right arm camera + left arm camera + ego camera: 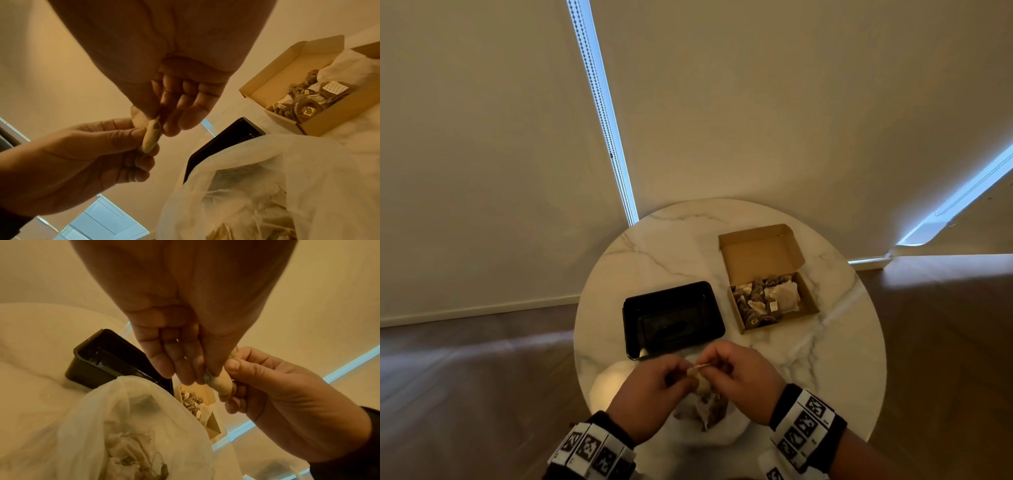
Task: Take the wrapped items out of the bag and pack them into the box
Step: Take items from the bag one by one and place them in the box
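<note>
Both hands meet above the white translucent bag (pixel 705 416) at the table's near edge. Between them is one small pale wrapped item (pixel 698 368). My left hand (pixel 654 380) pinches one end of this wrapped item (pixel 223 384), and my right hand (pixel 743 370) pinches the other end (pixel 151 138). More wrapped items show through the open bag (pixel 123 418) (pixel 277 159). The brown cardboard box (pixel 809 298) stands open at the far right, its lid up, holding several wrapped items. In the right wrist view the box (pixel 329 125) lies beyond the bag.
A black plastic tray (pixel 627 318) sits left of the box, just beyond my hands, and it looks empty. Everything rests on a small round marble table (pixel 661 246) set against pale blinds. Wooden floor surrounds it.
</note>
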